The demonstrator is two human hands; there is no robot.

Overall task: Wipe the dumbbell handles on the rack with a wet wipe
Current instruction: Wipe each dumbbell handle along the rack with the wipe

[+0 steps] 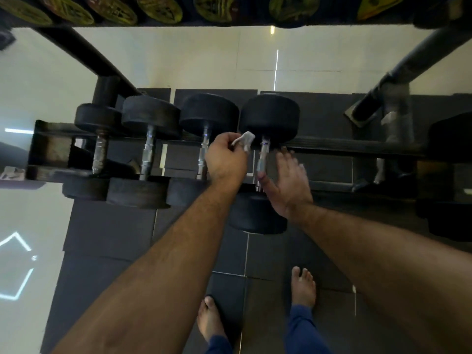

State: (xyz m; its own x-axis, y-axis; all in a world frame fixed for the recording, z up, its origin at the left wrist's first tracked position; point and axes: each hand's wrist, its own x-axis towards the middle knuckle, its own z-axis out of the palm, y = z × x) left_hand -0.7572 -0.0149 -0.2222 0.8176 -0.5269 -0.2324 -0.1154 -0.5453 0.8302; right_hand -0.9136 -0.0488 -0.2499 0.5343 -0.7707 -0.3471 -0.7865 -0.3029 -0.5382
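Several black dumbbells lie side by side on a low black rack (344, 146), their metal handles pointing away from me. My left hand (226, 159) pinches a crumpled white wet wipe (245, 140) just above the gap between the third dumbbell's handle (203, 154) and the rightmost dumbbell's handle (263, 155). My right hand (287, 182) is spread with straight fingers beside the rightmost handle, its thumb tip touching the handle's near end. The rightmost dumbbell's far head (270, 116) is fully visible; its near head (255, 215) is partly hidden by my wrists.
Two more dumbbell handles (148, 154) (99, 154) sit to the left. An upper rack shelf with yellow-marked weight plates (158, 7) runs overhead. A slanted rack post (398, 70) stands at right. Dark floor mats (115, 238) and my bare feet (302, 287) are below.
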